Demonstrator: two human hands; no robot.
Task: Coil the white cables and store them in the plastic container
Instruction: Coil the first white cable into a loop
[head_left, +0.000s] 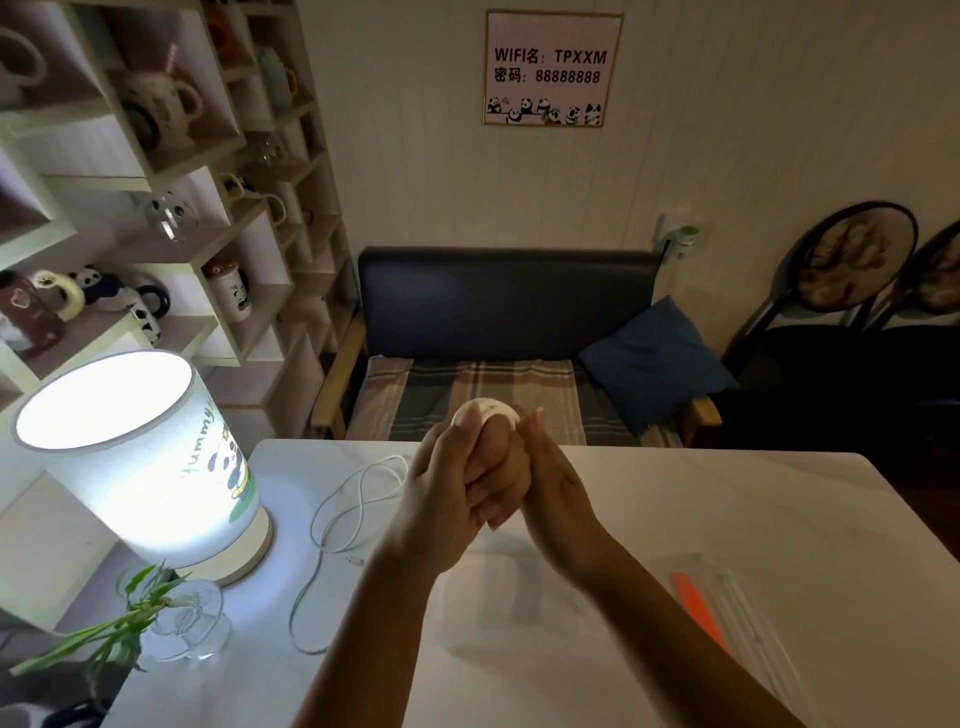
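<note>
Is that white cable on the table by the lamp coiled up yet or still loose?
Loose. The white cable sprawls in open loops on the table beside the lamp, one end trailing toward the near edge, untouched by either hand.

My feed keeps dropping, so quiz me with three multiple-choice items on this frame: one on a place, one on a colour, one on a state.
1. Where does the loose white cable lie on the table?
A. right of the hands
B. between the lamp and the hands
C. inside the container

2. What colour is the strip on the clear plastic container?
A. orange
B. green
C. blue

3. What state is the lamp in?
A. off
B. tipped over
C. lit

Key: 1 B, its loops lie between the lamp and the left hand. 2 A, an orange strip runs along the container, near the right hand. 3 C, the shade glows, upright.
</note>
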